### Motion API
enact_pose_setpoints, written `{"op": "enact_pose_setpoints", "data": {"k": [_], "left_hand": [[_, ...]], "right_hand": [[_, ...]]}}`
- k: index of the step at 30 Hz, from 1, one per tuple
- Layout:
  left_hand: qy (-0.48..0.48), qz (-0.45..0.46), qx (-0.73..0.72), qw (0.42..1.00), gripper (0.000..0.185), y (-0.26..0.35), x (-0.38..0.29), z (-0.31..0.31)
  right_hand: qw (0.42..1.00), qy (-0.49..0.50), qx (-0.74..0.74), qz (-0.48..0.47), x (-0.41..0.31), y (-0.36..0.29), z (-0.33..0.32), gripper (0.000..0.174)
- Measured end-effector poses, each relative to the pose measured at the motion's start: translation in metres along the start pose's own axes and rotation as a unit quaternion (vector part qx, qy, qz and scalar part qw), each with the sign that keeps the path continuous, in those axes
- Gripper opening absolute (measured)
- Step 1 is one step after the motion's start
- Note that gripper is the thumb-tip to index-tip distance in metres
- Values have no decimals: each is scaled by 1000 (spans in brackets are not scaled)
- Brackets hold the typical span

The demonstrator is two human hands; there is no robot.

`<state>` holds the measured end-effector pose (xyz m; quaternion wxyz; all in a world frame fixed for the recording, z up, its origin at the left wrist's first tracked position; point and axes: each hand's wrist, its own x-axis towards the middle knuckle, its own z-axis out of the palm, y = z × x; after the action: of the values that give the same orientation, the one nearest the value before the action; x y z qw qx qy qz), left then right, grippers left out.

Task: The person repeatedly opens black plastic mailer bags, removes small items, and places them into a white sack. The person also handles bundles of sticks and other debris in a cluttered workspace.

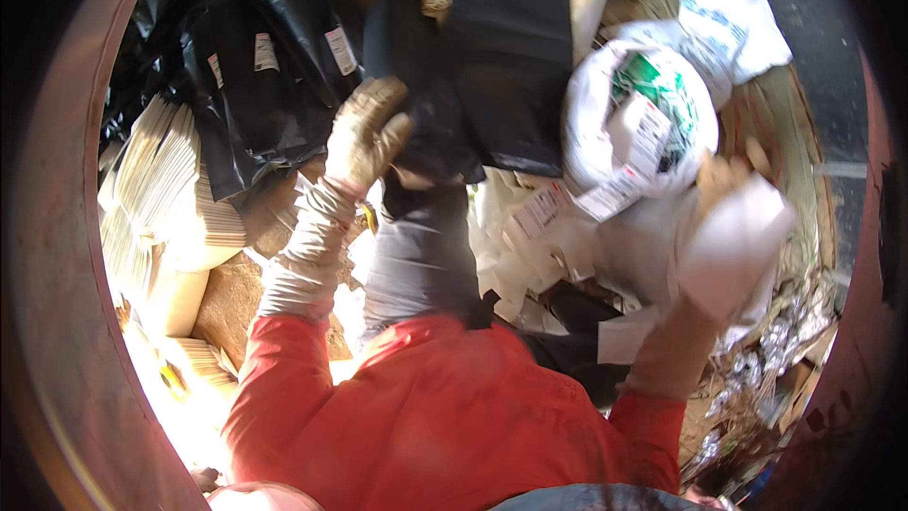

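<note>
My left hand (369, 131), in a pale glove with a wrinkled sleeve below it, has its thumb held away from its fingers. Nothing shows in its grasp. It is beside a black plastic bag (514, 78) lying flat in front of me; whether it touches the plastic I cannot tell. My right hand (727, 177) is blurred by motion, just right of a rolled-open white sack (578, 121). Green-and-white material and labels bearing print (645, 131) show in the sack's mouth. Whether the right hand holds anything is unclear.
More black plastic bags (284, 106) with printed labels lie at the left. Below them stands a tied stack of thin cream sheets (152, 177). White paper pieces (532, 227) are strewn mid-floor. A white plastic bag (738, 21) is at upper right, crumpled clear plastic (773, 355) at lower right.
</note>
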<state>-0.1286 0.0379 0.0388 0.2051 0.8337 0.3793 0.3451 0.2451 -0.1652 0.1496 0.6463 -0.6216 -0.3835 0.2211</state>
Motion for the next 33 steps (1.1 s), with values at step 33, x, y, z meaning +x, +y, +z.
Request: {"op": "enact_pose_setpoints", "data": {"k": [33], "left_hand": [[80,-150,-27,985,54,5,-44,49]], "right_hand": [[796,-416,-312,311,69,250,364,78]]}}
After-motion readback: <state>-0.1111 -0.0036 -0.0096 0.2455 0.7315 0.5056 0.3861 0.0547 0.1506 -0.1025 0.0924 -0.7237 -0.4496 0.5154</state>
